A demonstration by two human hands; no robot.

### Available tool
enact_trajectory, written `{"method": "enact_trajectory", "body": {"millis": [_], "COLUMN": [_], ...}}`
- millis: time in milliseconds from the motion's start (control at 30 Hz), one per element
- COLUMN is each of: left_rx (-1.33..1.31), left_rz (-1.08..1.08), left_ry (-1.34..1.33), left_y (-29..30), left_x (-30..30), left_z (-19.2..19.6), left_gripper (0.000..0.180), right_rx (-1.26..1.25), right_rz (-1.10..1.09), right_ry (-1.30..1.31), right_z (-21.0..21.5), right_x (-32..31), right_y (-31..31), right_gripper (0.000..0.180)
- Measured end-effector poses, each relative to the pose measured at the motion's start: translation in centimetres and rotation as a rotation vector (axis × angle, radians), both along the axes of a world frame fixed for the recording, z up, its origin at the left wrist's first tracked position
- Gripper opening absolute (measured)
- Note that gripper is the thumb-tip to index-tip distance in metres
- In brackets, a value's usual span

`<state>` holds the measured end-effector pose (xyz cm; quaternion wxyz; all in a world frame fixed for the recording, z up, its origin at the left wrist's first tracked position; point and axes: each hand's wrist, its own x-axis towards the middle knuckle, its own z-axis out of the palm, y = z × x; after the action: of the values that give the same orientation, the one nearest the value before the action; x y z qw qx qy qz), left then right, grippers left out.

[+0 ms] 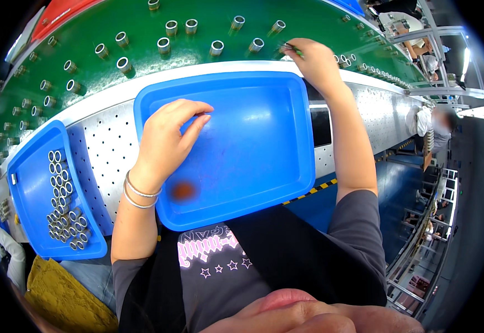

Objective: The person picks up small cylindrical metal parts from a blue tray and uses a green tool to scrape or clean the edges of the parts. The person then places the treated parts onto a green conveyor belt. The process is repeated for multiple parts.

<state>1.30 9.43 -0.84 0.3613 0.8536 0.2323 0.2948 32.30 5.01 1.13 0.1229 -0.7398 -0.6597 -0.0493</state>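
Observation:
My right hand (315, 62) reaches over the green surface (197, 62), its fingers closed on a small dark and green tool (293, 50). The tool's exact kind does not show. Short metal tube pieces stand near it, among them one metal sleeve (257, 45) just to its left. My left hand (170, 130) hovers over the left part of a blue tray (247, 150), thumb and forefinger a little apart with nothing seen between them. No parts lie in that tray, only a brownish blurred spot (183, 191) near its lower left.
At the left a second blue tray (28, 194) holds many metal sleeves (64, 205). Both trays rest along a perforated metal ledge (106, 144). More sleeves line the green surface to both sides. A person (442, 125) is far right, and a red bin (59, 16) stands far left.

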Motion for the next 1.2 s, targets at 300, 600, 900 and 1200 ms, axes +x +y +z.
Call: {"method": "enact_trajectory", "body": {"millis": [300,600,900,1200], "left_rx": [0.005,0.012,0.006,-0.073], "left_rz": [-0.018,0.005,0.0,0.058], "left_ry": [0.035,0.022,0.018,-0.007], "left_y": [-0.4,0.1,-0.3,0.4], "left_x": [-0.2,-0.1,0.0,-0.5], "left_z": [0.1,0.0,0.0,-0.4], "left_gripper": [0.01,0.01,0.009,0.006], "right_rx": [-0.262,-0.333,-0.45,0.008], "right_rz": [0.233,0.012,0.401,-0.188], "right_ry": [0.657,0.394,0.841,0.098], "right_z": [6.4,-0.7,9.2,-1.9], "right_x": [-1.8,3.5,-1.5,4.8], "right_y": [-4.2,-0.4,-4.3,5.3], "right_gripper": [0.019,0.012,0.014,0.018]}}
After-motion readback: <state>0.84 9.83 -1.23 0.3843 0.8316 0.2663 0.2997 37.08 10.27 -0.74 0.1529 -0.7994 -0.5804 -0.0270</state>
